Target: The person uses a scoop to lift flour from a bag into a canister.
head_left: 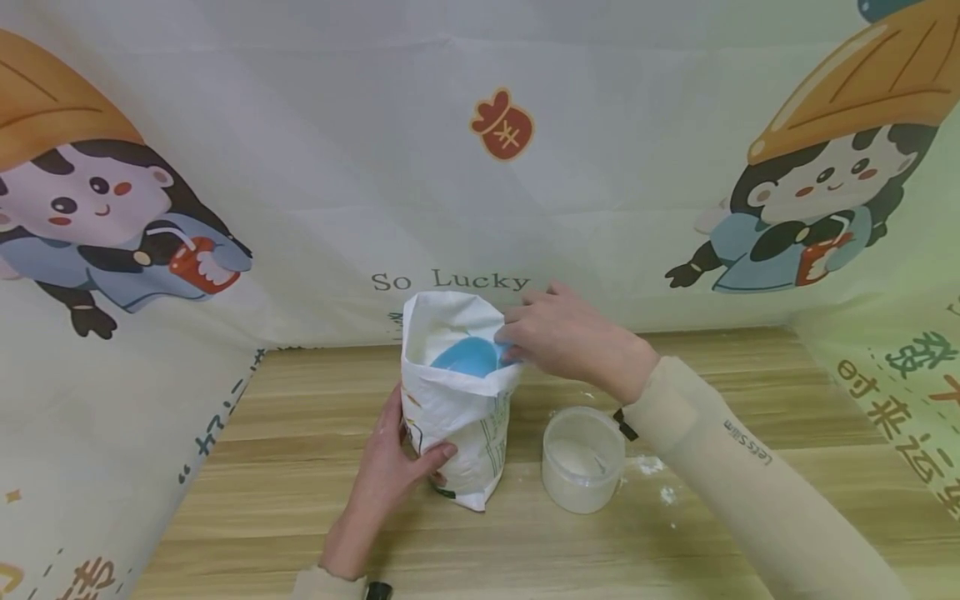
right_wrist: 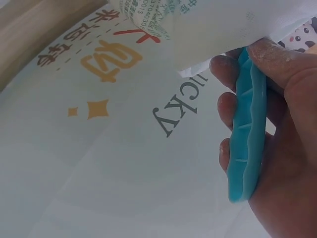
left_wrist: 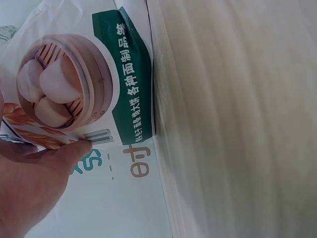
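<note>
We find the blue plastic scoop with a ribbed handle (head_left: 467, 357) in the mouth of the tall white printed flour bag (head_left: 465, 412), which stands on the pale wood-grained worktop (head_left: 300, 442). The right hand (head_left: 551, 329) is closed about the handle, fingers curled beneath and thumb across it; the left hand (head_left: 393, 467) grips the bag low down, thumb over the front. Just right of the bag we note a clear round plastic jar (head_left: 576, 493) with whitish contents, and white powder spots (head_left: 667, 494) beside it. In our judgement, the chief hazard is spillage: a loaded scoop catching the bag's soft rim, or tilting over the gap to the jar, could shed powder onto the worktop. The bag could also tip if the handle levers against its rim while the left hand's hold slackens. We record the scoop's long axis as running roughly crosswise, bowl end to the person's left, handle to the right; its exact slope, and its load, we cannot tell. The bag's axis is roughly upright, mouth upward.
</note>
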A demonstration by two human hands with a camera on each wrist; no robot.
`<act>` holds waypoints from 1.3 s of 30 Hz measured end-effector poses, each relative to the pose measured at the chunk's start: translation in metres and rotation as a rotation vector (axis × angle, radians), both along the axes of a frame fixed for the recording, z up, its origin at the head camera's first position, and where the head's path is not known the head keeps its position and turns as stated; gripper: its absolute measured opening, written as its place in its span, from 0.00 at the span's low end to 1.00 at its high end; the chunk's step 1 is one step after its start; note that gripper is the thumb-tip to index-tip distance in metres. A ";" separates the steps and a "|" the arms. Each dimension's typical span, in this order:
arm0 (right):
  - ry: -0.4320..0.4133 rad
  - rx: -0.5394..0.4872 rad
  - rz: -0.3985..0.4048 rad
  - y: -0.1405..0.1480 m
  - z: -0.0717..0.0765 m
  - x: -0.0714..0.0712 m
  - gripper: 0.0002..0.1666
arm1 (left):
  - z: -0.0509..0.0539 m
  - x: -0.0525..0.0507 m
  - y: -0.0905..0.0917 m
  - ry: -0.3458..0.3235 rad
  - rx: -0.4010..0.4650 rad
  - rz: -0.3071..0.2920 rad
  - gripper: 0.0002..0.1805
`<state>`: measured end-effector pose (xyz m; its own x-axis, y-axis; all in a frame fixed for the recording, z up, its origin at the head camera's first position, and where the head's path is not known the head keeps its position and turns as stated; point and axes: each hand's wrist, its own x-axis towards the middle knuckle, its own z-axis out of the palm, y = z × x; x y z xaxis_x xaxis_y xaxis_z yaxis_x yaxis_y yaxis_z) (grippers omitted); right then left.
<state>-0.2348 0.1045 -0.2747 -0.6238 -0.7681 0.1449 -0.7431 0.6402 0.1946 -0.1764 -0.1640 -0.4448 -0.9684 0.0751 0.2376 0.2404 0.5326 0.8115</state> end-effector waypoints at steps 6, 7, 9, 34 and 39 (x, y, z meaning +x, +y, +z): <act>-0.013 -0.093 0.030 0.008 -0.006 -0.001 0.09 | 0.000 0.000 0.000 0.003 -0.003 0.003 0.62; -0.016 -0.106 0.034 0.009 -0.007 -0.002 0.09 | 0.000 0.000 0.000 0.003 -0.001 0.002 0.62; -0.021 -0.129 0.041 0.011 -0.009 -0.002 0.10 | 0.000 0.000 0.000 0.001 0.004 0.000 0.62; -0.120 -0.362 -0.065 0.019 -0.028 -0.007 0.12 | 0.001 0.000 0.001 -0.013 0.008 -0.003 0.62; -0.119 -0.415 -0.038 0.022 -0.032 -0.006 0.13 | 0.000 0.000 0.000 -0.010 0.003 -0.002 0.62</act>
<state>-0.2412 0.1266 -0.3071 -0.6816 -0.6356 0.3625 -0.7190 0.6737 -0.1708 -0.1764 -0.1639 -0.4444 -0.9707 0.0763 0.2278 0.2330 0.5301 0.8153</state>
